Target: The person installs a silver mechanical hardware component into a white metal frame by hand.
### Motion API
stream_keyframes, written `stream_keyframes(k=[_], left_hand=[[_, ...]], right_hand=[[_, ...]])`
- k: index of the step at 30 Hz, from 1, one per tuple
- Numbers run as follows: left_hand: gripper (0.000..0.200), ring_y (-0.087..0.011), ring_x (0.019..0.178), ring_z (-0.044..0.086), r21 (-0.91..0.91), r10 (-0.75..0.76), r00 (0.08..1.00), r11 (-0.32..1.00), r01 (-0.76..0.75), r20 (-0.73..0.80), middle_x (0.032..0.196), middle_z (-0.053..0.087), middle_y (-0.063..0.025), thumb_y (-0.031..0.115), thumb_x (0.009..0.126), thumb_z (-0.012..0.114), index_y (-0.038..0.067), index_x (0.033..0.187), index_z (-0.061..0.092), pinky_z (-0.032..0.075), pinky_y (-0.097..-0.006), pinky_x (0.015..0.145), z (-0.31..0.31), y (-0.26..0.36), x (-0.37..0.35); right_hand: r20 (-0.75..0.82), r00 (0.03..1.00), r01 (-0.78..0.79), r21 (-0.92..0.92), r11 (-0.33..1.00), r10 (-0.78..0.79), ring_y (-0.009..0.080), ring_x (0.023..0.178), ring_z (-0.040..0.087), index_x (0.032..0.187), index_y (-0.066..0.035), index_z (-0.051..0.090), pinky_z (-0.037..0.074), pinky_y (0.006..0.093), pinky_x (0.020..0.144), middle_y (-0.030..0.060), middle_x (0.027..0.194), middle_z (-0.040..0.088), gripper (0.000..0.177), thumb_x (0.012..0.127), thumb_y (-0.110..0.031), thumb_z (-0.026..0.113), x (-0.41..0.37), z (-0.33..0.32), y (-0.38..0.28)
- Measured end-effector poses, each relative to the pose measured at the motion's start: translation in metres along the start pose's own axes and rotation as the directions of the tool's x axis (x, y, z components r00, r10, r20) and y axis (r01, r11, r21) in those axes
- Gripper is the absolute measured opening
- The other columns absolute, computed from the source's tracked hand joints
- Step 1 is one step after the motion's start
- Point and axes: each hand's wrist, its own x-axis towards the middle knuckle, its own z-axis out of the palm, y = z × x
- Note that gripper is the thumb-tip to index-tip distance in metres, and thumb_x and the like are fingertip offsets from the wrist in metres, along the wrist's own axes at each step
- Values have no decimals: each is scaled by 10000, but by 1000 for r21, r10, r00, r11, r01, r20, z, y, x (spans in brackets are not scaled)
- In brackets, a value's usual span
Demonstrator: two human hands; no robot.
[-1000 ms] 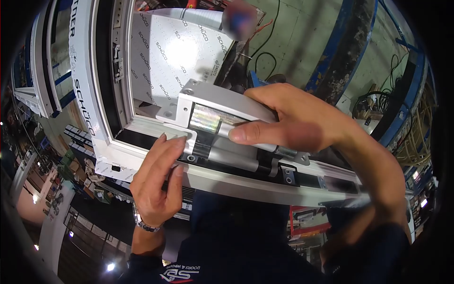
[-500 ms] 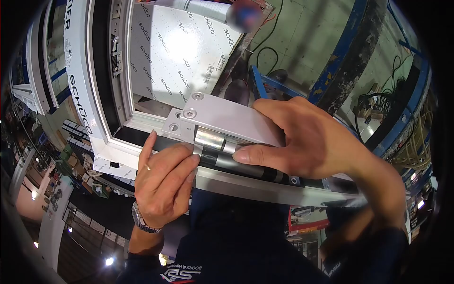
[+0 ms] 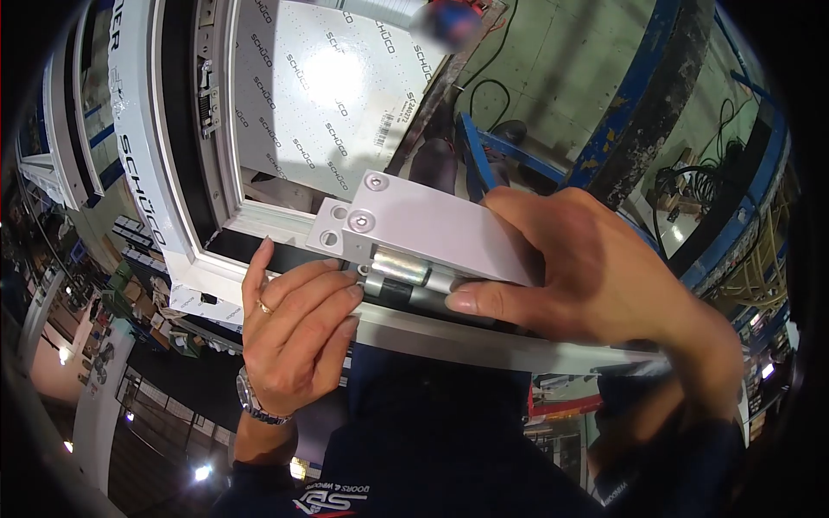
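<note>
A silver rectangular metal block (image 3: 440, 220) with two screws at its left end and a holed plate sits above the lower rail of a white frame (image 3: 389, 332). My right hand (image 3: 596, 268) grips the block's right end, thumb on the near side and fingers over the far side. A shiny metal cylinder (image 3: 402, 268) lies along the block's near edge. My left hand (image 3: 298, 328), with a ring and a wristwatch (image 3: 252, 399), rests on the rail. Its fingertips are together at the left end of the cylinder parts; what they pinch is hidden.
A film-covered panel (image 3: 332, 95) lies beyond the rail, inside the frame. Film-wrapped profile (image 3: 138, 173) runs up the left side. Blue metal supports (image 3: 518, 158) and a black cable (image 3: 492, 91) are beyond, near the floor.
My right hand and the block have moved slightly to the right. More of the parts by my left fingertips shows. My left hand has hardly moved.
</note>
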Motion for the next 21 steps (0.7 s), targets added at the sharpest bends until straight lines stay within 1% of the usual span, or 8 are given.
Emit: stream_keyframes(k=[4,5,8,9,12,15,18,21], left_hand=[[311,-295,1167,715,83,-6,997,996,13,-81,1159,767,-99,136,787,831,53,1085,793,288,-646,1241,1,-3,-1],[347,-325,1159,716,125,5,998,992,3,-67,1134,776,-122,225,786,813,18,1063,787,292,-656,1240,0,-6,-1],[383,-324,1123,715,117,-11,1000,993,10,7,1110,772,-112,265,764,829,30,1064,791,260,-651,1250,1,-7,-2],[396,-317,1102,711,98,-4,1000,995,5,-7,1085,767,-99,290,747,838,36,1046,792,234,-642,1257,3,-10,-3],[444,-315,1108,697,100,-5,1000,995,6,-7,1086,751,-92,344,745,833,38,1065,786,231,-636,1256,4,-10,-3],[491,-323,1140,667,161,-53,998,986,47,33,1124,719,-96,397,750,821,54,1098,780,202,-631,1260,5,-2,0],[492,-264,1173,632,190,-89,992,979,71,91,1168,683,-47,407,759,851,123,1158,800,172,-624,1250,1,4,5],[487,-276,1193,623,177,-91,989,982,70,113,1178,682,-58,407,784,831,124,1178,800,147,-620,1257,-1,2,5]], right_hand=[[19,1000,-15,12,1000,14,302,555,587,938,16,632,420,425,566,144,607,539,544,865,-471,863,-2,-2,-1],[33,999,-28,-1,1000,28,301,559,594,947,16,637,423,422,567,144,610,547,547,860,-474,865,-1,-3,-1],[64,996,-58,-29,998,60,299,566,610,969,17,650,432,413,570,144,622,569,558,846,-481,870,2,-4,-1],[64,996,-59,-28,998,60,299,566,613,976,17,654,434,410,571,145,626,576,561,842,-483,871,2,-4,0],[66,996,-65,-27,998,67,299,565,613,980,18,657,433,408,570,143,628,581,565,838,-484,872,2,-4,1],[56,996,-62,-11,998,63,298,567,609,980,18,658,429,408,569,140,630,582,567,841,-490,868,2,-4,1],[49,997,-59,19,998,58,289,567,603,973,13,661,426,406,568,137,626,579,565,850,-501,861,2,-3,4],[90,990,-110,62,992,104,275,563,595,945,10,663,427,403,568,135,625,578,563,866,-515,848,5,-8,2]])
